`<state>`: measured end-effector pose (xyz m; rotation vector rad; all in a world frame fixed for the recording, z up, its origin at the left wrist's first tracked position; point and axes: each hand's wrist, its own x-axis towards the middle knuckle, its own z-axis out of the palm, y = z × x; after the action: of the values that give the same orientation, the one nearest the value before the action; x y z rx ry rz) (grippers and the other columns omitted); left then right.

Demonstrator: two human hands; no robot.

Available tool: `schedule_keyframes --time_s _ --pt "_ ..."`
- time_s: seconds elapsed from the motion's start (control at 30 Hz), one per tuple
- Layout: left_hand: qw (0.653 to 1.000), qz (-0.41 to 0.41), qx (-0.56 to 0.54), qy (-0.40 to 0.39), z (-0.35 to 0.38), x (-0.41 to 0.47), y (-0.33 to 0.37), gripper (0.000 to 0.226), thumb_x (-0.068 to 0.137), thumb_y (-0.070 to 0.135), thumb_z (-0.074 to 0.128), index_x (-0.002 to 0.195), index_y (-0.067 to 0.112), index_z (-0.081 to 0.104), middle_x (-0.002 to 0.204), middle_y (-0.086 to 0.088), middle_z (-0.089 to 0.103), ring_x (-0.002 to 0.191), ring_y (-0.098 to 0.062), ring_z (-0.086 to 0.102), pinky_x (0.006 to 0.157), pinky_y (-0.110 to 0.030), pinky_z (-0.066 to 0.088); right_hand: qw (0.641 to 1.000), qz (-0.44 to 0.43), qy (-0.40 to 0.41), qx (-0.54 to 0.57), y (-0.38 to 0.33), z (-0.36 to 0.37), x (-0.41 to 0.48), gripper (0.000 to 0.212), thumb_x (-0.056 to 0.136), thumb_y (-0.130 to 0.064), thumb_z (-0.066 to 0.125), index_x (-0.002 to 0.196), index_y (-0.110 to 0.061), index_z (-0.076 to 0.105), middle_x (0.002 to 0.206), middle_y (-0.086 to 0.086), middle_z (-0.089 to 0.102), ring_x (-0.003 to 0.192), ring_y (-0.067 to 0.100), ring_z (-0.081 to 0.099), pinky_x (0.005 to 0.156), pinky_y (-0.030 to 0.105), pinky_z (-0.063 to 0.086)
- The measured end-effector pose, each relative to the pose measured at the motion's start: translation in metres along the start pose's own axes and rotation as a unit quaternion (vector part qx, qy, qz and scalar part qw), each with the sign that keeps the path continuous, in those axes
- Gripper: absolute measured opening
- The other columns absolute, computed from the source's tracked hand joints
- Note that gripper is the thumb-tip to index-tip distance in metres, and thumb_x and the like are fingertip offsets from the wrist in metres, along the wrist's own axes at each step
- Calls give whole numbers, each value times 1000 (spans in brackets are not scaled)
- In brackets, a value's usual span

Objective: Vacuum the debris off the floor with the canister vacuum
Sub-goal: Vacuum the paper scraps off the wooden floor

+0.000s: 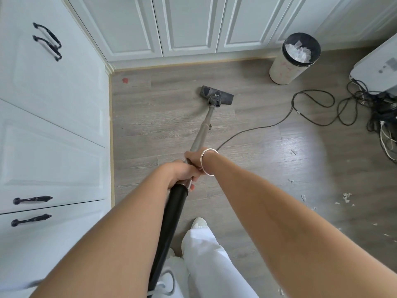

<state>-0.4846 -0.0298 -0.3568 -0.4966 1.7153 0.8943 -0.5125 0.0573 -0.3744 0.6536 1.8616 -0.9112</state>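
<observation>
Vacuum floor head (216, 95) lies flat on the wood floor (150, 130), toward its far edge near the white cabinets (189, 29). We grip the metal wand (202, 130) with both hands: our right hand (194, 157) wrapped round it ahead, our left hand (182, 172) just behind, above the black hose (171, 222). Paper debris (345, 197) lies scattered by the floor's right edge.

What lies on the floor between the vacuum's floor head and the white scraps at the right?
Only the black cord: it runs across the boards between the floor head and the scraps, so a straight sweep would cross it. Nothing else visible stands in that path; the bin sits further back.
</observation>
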Motion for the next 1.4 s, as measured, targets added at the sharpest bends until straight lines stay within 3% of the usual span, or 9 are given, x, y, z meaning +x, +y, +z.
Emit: schedule_keyframes --time_s 0.2,0.33,0.47,0.6,0.77,0.9,1.0,1.3,1.4 --pt "998 -34 4 -45 5 0 3 15 85 12 57 72 7 53 61 -9 57 58 -20 54 68 -32 52 1000 16 0 9 7 -7 -8 37 97 -32 44 70 -6 47 64 7 48 52 17 45 46 26 38" --pt "997 -31 1 -67 24 -11 9 23 84 9 54 62 8 50 51 -6 53 52 -16 46 54 -25 44 1000 25 17 6 24 -16 -17 35 97 -32 45 72 -7 47 65 6 47 53 17 44 47 26 36" --pt "998 -22 -3 -63 46 -13 -10 10 78 0 50 70 6 51 57 -10 54 50 -19 51 57 -28 47 997 55 11 49 50 -3 -21 30 96 -31 46 85 -5 52 65 7 48 54 19 46 48 27 38" --pt "997 -40 16 -68 57 -23 -56 11 69 -1 51 79 3 54 61 -14 57 55 -26 55 63 -31 50 993 89 -19 73 76 37 -31 35 95 -27 46 66 -8 46 63 8 48 56 22 49 49 28 40" --pt "998 -25 -21 -55 57 -40 -100 18 77 -5 52 93 4 52 67 -14 55 50 -21 53 52 -27 47 987 94 -21 131 90 76 -51 31 93 -22 48 66 -8 45 61 6 48 47 17 45 31 12 35" --pt "999 11 -27 -25 54 -46 -114 21 74 -5 51 93 4 51 64 -13 55 47 -22 53 53 -28 47 982 54 35 177 93 92 -66 23 89 -27 54 84 -5 59 69 7 56 56 22 52 50 25 45" --pt "999 35 -16 -22 57 -58 -119 16 74 -6 50 84 6 48 63 -12 54 47 -23 53 50 -25 46 979 36 67 189 97 103 -79 38 86 -31 55 108 -1 66 83 10 61 71 26 56 65 31 47" --pt "996 71 35 -50 77 -93 -151 20 71 -3 52 89 4 46 60 -11 53 41 -21 54 47 -25 46 968 29 117 221 130 127 -123 41 85 -34 57 112 -4 64 88 9 61 77 27 57 70 30 46" --pt "994 63 70 -62 78 -99 -163 31 69 2 56 98 4 45 67 -12 56 46 -21 56 55 -31 49 963 32 119 239 143 138 -135 40 87 -35 56 110 -3 63 85 10 60 78 27 56 70 29 45"
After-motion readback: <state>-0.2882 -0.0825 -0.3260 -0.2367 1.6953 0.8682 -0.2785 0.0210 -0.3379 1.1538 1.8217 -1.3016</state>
